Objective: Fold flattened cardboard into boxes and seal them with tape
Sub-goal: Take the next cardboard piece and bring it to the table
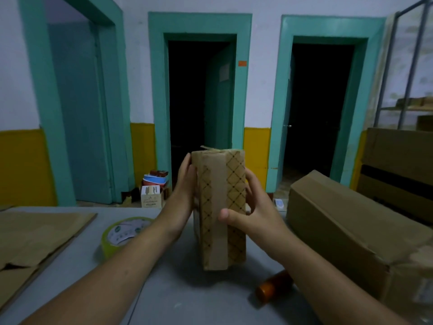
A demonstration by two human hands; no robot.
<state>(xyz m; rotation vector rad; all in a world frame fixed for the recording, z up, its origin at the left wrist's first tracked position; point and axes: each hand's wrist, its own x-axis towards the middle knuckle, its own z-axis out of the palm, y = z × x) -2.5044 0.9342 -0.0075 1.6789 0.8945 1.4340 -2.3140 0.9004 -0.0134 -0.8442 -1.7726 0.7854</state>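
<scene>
The box (220, 188) stood on end over the middle of the tabletop (187, 299), held between my two hands; whether its lower end touched the surface I could not tell. A strip of clear tape (216, 245) ran down the face turned toward me, along the seam. My left hand (185, 184) lay flat against the box's left side, fingers straight and pressing. My right hand (255, 212) gripped the right side, fingers curled behind and the thumb (226, 216) laid across the tape.

I judged this the sealing step, near its end: smoothing the tape onto the board. The next move called for a firm rub along the strip and a check of the top end, where a loose bit stuck up.

The tape roll (121, 235) lay toward the left edge, beside the flattened cardboard (35, 235). A large carton (346, 226) sat along the right edge, with a brown bottle (274, 287) lying near its front.
</scene>
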